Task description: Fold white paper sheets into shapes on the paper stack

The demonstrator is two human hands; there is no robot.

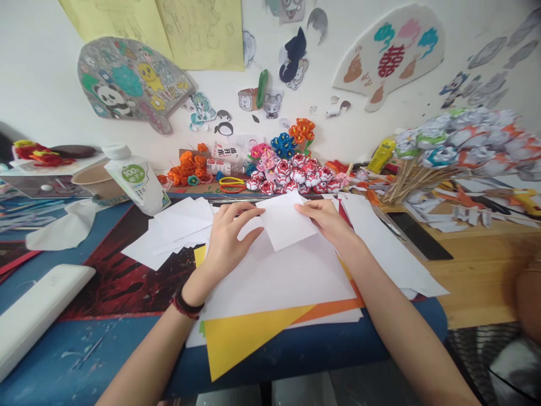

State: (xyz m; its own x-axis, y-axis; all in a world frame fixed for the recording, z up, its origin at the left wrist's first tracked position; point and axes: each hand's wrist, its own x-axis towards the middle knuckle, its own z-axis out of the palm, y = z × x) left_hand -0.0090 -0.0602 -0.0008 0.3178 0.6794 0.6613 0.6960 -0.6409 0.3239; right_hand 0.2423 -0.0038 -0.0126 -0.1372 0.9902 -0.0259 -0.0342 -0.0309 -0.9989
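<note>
A small white square of paper is held up above the sheets. My right hand pinches its upper right edge between thumb and fingers. At the left edge of the square, my left hand has its thumb and fingers apart; its fingertips are close to the paper, and I cannot tell whether they touch it. Beneath both hands lies a large white sheet on top of yellow paper and orange paper. Several cut white papers lie to the left of my left hand.
A white bottle and a paper bowl stand back left. Folded paper flowers line the wall. At right are a dark phone, white sheets and stick-stemmed flowers. A long white case lies front left.
</note>
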